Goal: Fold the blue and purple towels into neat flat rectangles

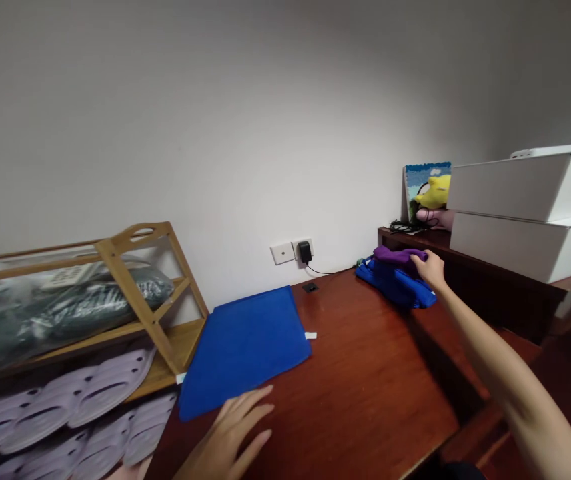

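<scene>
My right hand [430, 269] reaches far across the dark wooden table [365, 387] and closes its fingers on a folded purple cloth [395, 256]. That cloth lies on top of a pile of blue cloths [390, 283] by the back right of the table. My left hand [233, 437] rests flat on the table with fingers spread, holding nothing, its fingertips at the near edge of a blue cloth [245, 347] spread flat on the table.
A bamboo shoe rack [155, 300] on the left holds bagged items and lilac slippers [80, 393]. A charger [305, 252] sits in a wall socket. A raised shelf [465, 267] at right carries white boxes [525, 213], a picture and a yellow plush toy [434, 192].
</scene>
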Demonstrator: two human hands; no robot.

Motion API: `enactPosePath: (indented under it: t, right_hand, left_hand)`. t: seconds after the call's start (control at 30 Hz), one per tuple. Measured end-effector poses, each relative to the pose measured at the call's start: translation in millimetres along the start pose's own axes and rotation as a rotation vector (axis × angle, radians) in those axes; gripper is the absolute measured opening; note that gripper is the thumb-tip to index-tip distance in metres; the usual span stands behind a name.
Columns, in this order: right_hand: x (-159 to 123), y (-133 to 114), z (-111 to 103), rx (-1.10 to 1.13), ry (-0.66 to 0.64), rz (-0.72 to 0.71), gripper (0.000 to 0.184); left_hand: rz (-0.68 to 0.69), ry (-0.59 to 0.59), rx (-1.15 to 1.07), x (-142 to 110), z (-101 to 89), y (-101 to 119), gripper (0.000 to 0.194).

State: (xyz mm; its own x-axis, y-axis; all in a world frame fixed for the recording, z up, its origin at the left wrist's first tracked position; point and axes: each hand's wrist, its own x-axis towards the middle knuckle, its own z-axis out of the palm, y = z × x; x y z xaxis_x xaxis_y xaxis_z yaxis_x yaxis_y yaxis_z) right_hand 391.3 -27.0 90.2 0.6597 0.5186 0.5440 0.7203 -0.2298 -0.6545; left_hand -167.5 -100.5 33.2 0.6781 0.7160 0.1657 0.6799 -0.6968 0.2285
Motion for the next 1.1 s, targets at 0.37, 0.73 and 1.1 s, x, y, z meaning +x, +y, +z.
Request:
enactPosePath:
  t: [0.37, 0.73, 1.1]
  right_hand:
    - [-88, -75, -63, 0.406, -0.288, -0.009, 0.034]
    - [-260, 5, -132, 0.541, -0.580, 0.050, 0.032]
    - [-380, 17, -121, 0.570, -0.695, 0.135, 0.036]
  left_hand:
    - [0.159, 0.062, -0.148, 136, 39.0, 79, 0.041]
    - [0.414, -0.043, -0.011, 185, 93.7, 90, 0.087]
    - [0.427, -0.535, 0.013, 152, 34.0, 59, 0.078]
